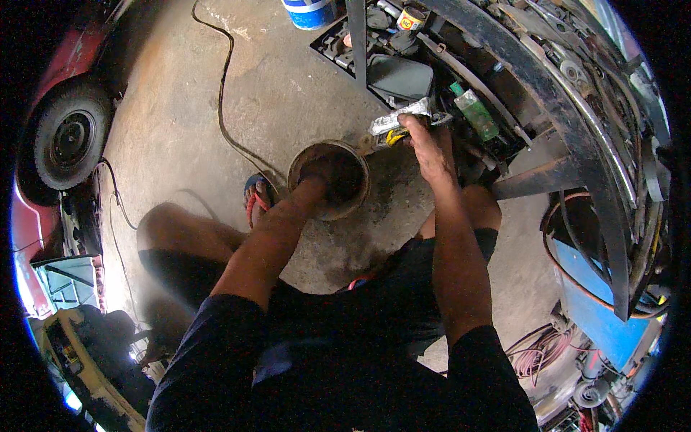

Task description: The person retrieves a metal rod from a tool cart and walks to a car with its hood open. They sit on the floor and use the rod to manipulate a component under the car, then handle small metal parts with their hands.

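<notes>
The left hand point(332, 173) is down inside a round, brown, dirty pot with a tan rim point(366, 176). The pot is on the grey concrete floor point(180, 129), just up from the middle of the view, near 11 o'clock. It is dark in there, so I cannot tell if this hand's grip is curled around something or spread out.

The right hand point(430, 151) is at 1 o'clock, just beside the pot and higher up in the view. Its grip is pinched on a shiny silver, boxy thing with yellow and black on its lower side point(392, 119). The thumb is on top of it. I cannot tell what the boxy thing is.

Past this hand, at 1 o'clock, is a black, flat-bottomed tray full of bits and tools. In it are a smooth grey case point(396, 78) and, toward 2 o'clock, a clear green bottle with a green cap point(475, 115). A big dark metal desk point(497, 54) piled with metal parts curves from 1 to 3 o'clock.

At 12 o'clock is a blue and white round bucket point(309, 13). A long, thin black cable point(229, 72) runs from 11 o'clock down near the pot. A foot in a red-strapped sandal point(258, 193) is at the pot's 9 o'clock. A black car wheel point(72, 133) is at 10 o'clock.
</notes>
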Available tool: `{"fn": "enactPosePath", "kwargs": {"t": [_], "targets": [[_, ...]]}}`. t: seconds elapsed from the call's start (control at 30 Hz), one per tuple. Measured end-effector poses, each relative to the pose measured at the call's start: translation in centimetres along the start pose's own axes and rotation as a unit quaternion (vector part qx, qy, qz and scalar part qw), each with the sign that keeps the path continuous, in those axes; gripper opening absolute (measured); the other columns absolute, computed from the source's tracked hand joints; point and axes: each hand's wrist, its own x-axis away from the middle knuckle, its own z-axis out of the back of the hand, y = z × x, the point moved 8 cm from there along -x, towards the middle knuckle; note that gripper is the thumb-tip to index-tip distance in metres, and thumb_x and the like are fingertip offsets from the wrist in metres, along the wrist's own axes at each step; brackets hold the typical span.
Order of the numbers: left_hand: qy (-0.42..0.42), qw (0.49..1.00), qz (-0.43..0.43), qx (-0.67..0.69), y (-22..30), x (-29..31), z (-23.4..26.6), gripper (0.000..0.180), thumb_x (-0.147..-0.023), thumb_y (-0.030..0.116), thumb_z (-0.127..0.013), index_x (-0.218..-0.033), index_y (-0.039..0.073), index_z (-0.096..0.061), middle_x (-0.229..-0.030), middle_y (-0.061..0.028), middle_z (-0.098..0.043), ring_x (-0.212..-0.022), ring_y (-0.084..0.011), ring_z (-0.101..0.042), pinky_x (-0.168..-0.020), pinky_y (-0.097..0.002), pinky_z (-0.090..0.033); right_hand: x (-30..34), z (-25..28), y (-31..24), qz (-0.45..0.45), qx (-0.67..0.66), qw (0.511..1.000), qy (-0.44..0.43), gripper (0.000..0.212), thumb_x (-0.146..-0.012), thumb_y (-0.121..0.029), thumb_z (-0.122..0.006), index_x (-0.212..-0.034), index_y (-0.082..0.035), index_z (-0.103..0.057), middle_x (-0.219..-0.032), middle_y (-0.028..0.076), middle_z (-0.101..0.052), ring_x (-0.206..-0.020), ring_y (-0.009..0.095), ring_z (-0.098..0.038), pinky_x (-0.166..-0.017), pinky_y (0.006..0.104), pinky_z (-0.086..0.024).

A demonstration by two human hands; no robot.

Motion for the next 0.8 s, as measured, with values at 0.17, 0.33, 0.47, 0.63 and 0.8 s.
{"fn": "enactPosePath", "kwargs": {"t": [0.17,0.33,0.47,0.63,0.8], "targets": [[0.036,0.999,-0.015,-0.018,1.5,-0.5,-1.7,0.062,-0.097,0.044,-0.049,-0.15,0.014,-0.038,-0.155,-0.0128,-0.037,-0.142,-0.0287,-0.035,-0.116,-0.0404,-0.031,0.0,-0.5,-1.2,0.015,0.027,0.999,0.025,0.042,-0.078,-0.035,-0.076,-0.106,-0.004,-0.069,-0.104,0.005,-0.068,-0.089,0.015,-0.062,-0.08,0.0338,-0.049],[0.134,0.939,0.021,0.315,3.2,1.9,-0.4,0.072,-0.092,0.052,-0.055,-0.151,0.015,-0.036,-0.156,-0.0126,-0.033,-0.143,-0.0274,-0.033,-0.118,-0.0384,-0.026,0.6,-1.3,-2.3,0.042,0.065,0.997,0.019,0.043,-0.078,-0.033,-0.076,-0.107,-0.002,-0.068,-0.104,0.006,-0.068,-0.093,0.018,-0.061,-0.083,0.0351,-0.049],[0.08,0.96,-0.002,0.268,5.1,3.6,1.8,0.064,-0.092,0.049,-0.056,-0.144,0.013,-0.043,-0.151,-0.0136,-0.04,-0.138,-0.0272,-0.039,-0.114,-0.0392,-0.031,0.7,-1.2,-1.9,0.031,0.08,0.996,0.006,0.045,-0.079,-0.035,-0.075,-0.11,-0.003,-0.067,-0.106,0.006,-0.067,-0.094,0.018,-0.062,-0.083,0.0335,-0.05],[-0.085,0.988,-0.041,0.12,5.2,5.8,7.9,0.055,-0.092,0.045,-0.058,-0.136,0.012,-0.052,-0.143,-0.0147,-0.048,-0.132,-0.027,-0.046,-0.11,-0.0402,-0.037,0.0,0.0,-0.5,0.017,0.064,0.998,0.02,0.048,-0.08,-0.039,-0.073,-0.113,-0.005,-0.066,-0.11,0.005,-0.066,-0.095,0.017,-0.061,-0.08,0.0322,-0.05],[-0.297,0.955,-0.01,0.001,2.8,9.3,15.6,0.047,-0.092,0.041,-0.059,-0.128,0.01,-0.061,-0.136,-0.0158,-0.056,-0.126,-0.0268,-0.053,-0.106,-0.0412,-0.042,-0.5,1.1,-1.0,0.08,0.089,0.992,0.041,0.054,-0.079,-0.041,-0.073,-0.115,-0.001,-0.065,-0.116,0.013,-0.067,-0.104,0.026,-0.063,-0.091,0.0383,-0.047]]}}
